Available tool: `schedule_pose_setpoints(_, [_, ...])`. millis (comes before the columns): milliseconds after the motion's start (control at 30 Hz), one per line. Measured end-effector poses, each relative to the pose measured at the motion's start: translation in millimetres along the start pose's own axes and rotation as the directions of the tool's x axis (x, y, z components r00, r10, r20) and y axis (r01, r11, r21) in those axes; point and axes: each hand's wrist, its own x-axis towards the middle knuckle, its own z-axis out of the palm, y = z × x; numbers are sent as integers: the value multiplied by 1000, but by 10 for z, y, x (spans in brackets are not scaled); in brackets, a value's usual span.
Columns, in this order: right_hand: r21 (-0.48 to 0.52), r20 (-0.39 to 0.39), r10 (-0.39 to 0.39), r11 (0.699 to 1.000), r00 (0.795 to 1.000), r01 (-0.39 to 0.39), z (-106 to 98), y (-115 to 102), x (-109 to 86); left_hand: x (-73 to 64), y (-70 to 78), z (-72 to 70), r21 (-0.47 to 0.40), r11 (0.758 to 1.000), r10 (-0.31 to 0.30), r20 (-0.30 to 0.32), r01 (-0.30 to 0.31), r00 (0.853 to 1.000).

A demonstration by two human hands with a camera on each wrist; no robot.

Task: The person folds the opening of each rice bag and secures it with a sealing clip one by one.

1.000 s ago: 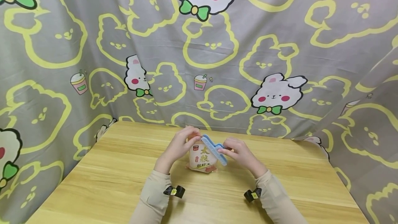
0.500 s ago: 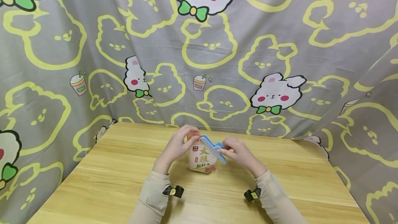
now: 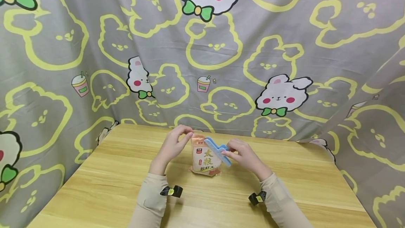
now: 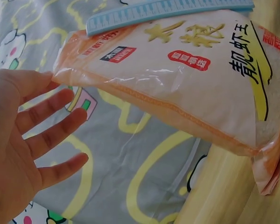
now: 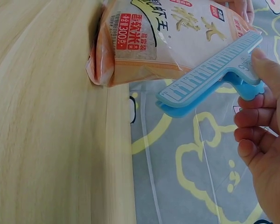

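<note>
A small plastic bag of rice (image 3: 202,159), white with orange edges and gold characters, stands upright on the table. My left hand (image 3: 172,147) pinches its upper left corner between thumb and forefinger. The other fingers are spread apart in the left wrist view, beside the bag's orange side (image 4: 177,112). A light blue bag clip (image 5: 210,70) with a piano-key pattern slants across the bag's upper right corner. Its lower end sticks out past the bag's edge. My right hand (image 5: 270,116) pinches the clip's handles, thumb on the front and fingers curled behind.
The wooden table (image 3: 126,175) has its far edge a short way behind the bag. A grey curtain (image 3: 221,66) with yellow cartoon outlines hangs around the back and sides. Black wrist cameras (image 3: 172,191) sit on both sleeves.
My left hand has shifted left along the bag's top, from beside the clip to the outer corner, uncovering the orange top. The clip has tilted slightly; my right hand stays nearly in place.
</note>
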Motion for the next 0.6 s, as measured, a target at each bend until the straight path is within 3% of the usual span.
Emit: schedule_pose_setpoints(600, [-19,-46,-49,999,998,48,14,-12,10,9,41,17,-13,1000,2,-17,-3,1000])
